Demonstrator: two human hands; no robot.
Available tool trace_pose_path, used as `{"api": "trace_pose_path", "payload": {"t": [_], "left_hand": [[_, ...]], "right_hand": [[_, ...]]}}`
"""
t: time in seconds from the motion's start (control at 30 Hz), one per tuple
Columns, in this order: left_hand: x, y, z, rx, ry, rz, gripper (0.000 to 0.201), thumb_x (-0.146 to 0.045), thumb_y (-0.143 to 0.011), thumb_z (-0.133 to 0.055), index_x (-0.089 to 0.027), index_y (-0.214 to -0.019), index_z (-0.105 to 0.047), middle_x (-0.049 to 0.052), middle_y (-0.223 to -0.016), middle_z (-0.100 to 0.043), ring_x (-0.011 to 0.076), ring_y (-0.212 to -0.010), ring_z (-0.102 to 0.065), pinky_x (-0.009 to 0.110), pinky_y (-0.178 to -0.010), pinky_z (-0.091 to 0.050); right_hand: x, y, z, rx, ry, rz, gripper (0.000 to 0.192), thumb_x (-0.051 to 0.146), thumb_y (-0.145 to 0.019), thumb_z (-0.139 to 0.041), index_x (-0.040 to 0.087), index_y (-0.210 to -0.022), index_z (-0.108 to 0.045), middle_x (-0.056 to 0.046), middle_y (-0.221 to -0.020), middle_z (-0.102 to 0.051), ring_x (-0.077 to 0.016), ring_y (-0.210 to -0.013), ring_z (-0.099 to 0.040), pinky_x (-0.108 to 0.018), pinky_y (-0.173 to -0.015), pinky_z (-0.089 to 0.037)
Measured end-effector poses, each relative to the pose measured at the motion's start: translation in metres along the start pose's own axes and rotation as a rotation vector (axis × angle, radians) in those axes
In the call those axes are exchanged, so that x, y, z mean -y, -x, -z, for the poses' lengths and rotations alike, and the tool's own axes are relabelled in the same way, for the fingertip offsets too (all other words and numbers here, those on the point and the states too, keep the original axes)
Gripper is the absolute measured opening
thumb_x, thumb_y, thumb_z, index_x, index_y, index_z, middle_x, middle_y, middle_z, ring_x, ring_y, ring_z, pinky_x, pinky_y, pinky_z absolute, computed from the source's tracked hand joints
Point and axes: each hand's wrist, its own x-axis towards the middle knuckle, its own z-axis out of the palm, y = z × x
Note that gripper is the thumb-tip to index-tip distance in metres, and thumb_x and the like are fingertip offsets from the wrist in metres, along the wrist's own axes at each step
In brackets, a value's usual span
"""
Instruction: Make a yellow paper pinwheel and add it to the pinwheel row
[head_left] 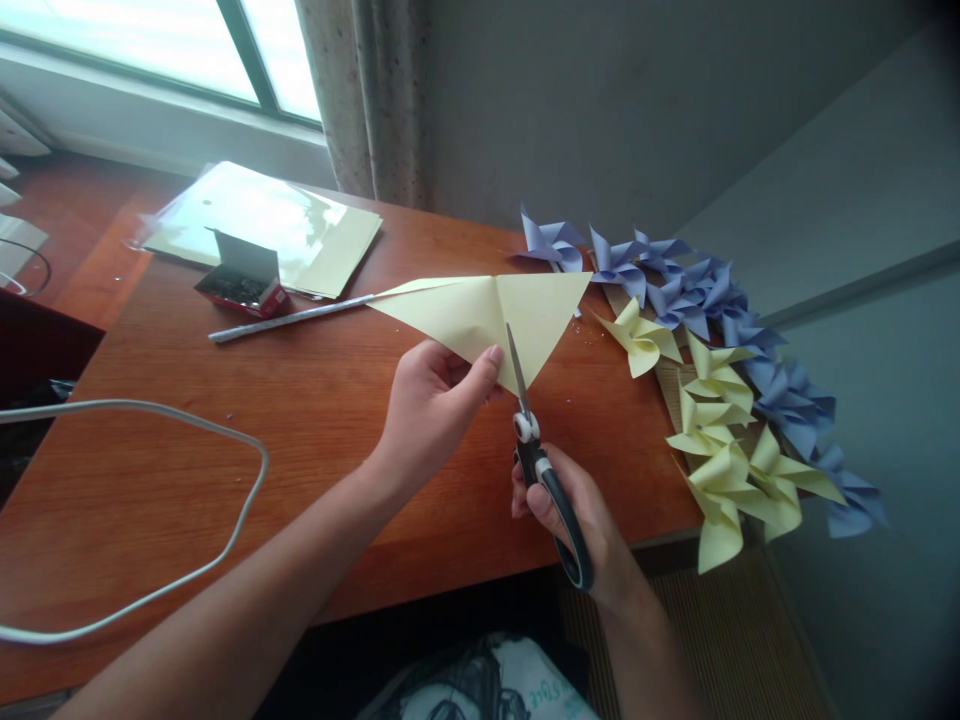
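Note:
My left hand (442,400) pinches a folded sheet of pale yellow paper (457,310) near its lower corner, thumb on top. The paper is shaped like a wide triangle, with a crease running down its middle. In my right hand (577,510) are black-and-white scissors (531,440), fingers wrapped round the handles. Their blades meet the paper at its bottom corner and point up along the crease, beside my left thumb. One blade shows over the paper; the other is hidden, so how far the blades part I cannot tell.
Yellow pinwheels (709,425) and purple pinwheels (694,290) crowd the table's right edge. A small open red box (244,290) holds dark bits. Behind it lie yellow sheets (300,225) in clear plastic. A silvery rod (292,318) and a white cable (259,480) rest on the wooden table (315,560).

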Motion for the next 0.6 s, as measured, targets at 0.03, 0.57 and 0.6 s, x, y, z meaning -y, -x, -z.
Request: {"api": "trace_pose_path", "payload": {"t": [0.03, 0.57, 0.6], "left_hand": [[-0.0001, -0.0001, -0.0001, -0.005, -0.009, 0.002, 0.022, -0.032, -0.083, -0.075, -0.013, -0.074, -0.069, 0.002, -0.062, -0.070, 0.0127, -0.054, -0.065, 0.019, -0.050, -0.051], [-0.0010, 0.0018, -0.0011, -0.034, -0.005, 0.004, 0.023, -0.033, -0.082, -0.077, -0.014, -0.073, -0.070, 0.002, -0.062, -0.070, 0.0128, -0.054, -0.066, 0.019, -0.050, -0.050], [-0.0009, 0.0018, -0.0010, -0.030, -0.004, 0.006, 0.023, -0.033, -0.082, -0.077, -0.014, -0.073, -0.070, 0.002, -0.062, -0.071, 0.0129, -0.054, -0.066, 0.019, -0.050, -0.051]], "right_hand": [[-0.0001, 0.0002, -0.0002, -0.003, -0.001, -0.001, 0.044, 0.059, -0.086, -0.066, 0.017, -0.096, -0.057, -0.002, -0.083, -0.054, -0.0175, -0.077, -0.053, -0.031, -0.073, -0.041], [-0.0050, -0.0004, -0.0002, 0.002, -0.017, 0.017, 0.044, 0.059, -0.085, -0.067, 0.018, -0.096, -0.057, -0.002, -0.084, -0.054, -0.0170, -0.078, -0.052, -0.030, -0.071, -0.042], [-0.0046, -0.0005, -0.0001, 0.004, -0.014, 0.017, 0.043, 0.059, -0.086, -0.066, 0.018, -0.096, -0.057, -0.002, -0.085, -0.054, -0.0170, -0.078, -0.052, -0.030, -0.071, -0.042]]}}
